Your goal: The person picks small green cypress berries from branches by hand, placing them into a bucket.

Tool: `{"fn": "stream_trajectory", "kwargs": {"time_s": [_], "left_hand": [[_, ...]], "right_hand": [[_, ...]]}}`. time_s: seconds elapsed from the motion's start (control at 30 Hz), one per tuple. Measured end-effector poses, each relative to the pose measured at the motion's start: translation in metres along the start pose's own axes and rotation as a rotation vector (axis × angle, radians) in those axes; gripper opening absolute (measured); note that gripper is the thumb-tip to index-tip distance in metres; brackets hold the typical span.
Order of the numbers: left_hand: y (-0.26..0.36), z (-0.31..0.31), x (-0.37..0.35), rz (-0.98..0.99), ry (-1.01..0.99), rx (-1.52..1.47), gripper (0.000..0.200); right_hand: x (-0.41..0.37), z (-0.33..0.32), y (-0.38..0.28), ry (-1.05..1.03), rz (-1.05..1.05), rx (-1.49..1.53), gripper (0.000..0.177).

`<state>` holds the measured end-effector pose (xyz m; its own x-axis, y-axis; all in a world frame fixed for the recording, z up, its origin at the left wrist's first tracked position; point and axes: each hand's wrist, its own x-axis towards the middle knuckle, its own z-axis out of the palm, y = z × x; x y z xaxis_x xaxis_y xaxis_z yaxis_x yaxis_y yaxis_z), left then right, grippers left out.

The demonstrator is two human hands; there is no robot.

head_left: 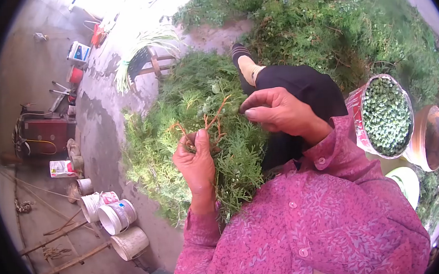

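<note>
My left hand (195, 162) is closed around a conifer sprig (218, 112) with bare orange-brown twigs at its top and green scaly foliage below. Small pale green cones sit near the twigs. Just right of the sprig, my right hand (283, 114) holds its thumb and forefinger together in a pinch. Something small and dark may be at those fingertips, but I cannot make it out. A heap of cut conifer branches (153, 147) lies under and around both hands, partly over my lap.
At my right stands a bucket (356, 110) filled with small green cones (387, 116), beside a brown pot (428, 138) and a pale green basin (406, 184). A large branch pile (345, 29) lies ahead. White buckets (117, 217) and a wooden ladder (74, 256) are at left.
</note>
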<state>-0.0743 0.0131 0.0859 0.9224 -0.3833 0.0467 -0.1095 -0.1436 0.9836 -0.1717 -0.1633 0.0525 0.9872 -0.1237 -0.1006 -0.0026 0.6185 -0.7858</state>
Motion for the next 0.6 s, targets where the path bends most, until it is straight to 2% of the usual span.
{"fn": "stream_trajectory", "kwargs": {"time_s": [0.07,0.2,0.3,0.37,0.43,0.5,0.57,0.6], "left_hand": [[-0.001,0.002,-0.002,0.009,-0.004,0.002,0.015],[-0.005,0.006,-0.006,0.017,-0.012,0.044,0.015],[-0.006,0.005,-0.005,0.027,-0.034,0.029,0.015],[0.001,0.005,-0.006,-0.008,-0.026,-0.005,0.015],[0.0,0.005,-0.008,-0.045,-0.015,-0.043,0.014],[-0.011,0.004,-0.01,0.034,-0.071,0.069,0.013],[-0.01,0.003,-0.011,0.051,-0.048,0.051,0.011],[-0.005,0.0,-0.011,0.039,-0.041,0.004,0.011]], "right_hand": [[0.005,0.001,0.009,0.161,-0.012,-0.221,0.039],[0.006,0.006,0.005,0.108,0.004,-0.149,0.041],[0.011,0.002,0.015,0.23,-0.04,-0.231,0.035],[0.013,0.0,0.02,0.318,-0.151,-0.129,0.024],[0.012,0.002,0.015,0.334,-0.159,-0.077,0.018],[0.014,-0.001,0.012,0.345,-0.167,-0.027,0.013],[0.018,-0.014,0.008,0.437,-0.241,0.325,0.01],[0.017,-0.019,0.003,0.362,-0.292,0.408,0.009]]}}
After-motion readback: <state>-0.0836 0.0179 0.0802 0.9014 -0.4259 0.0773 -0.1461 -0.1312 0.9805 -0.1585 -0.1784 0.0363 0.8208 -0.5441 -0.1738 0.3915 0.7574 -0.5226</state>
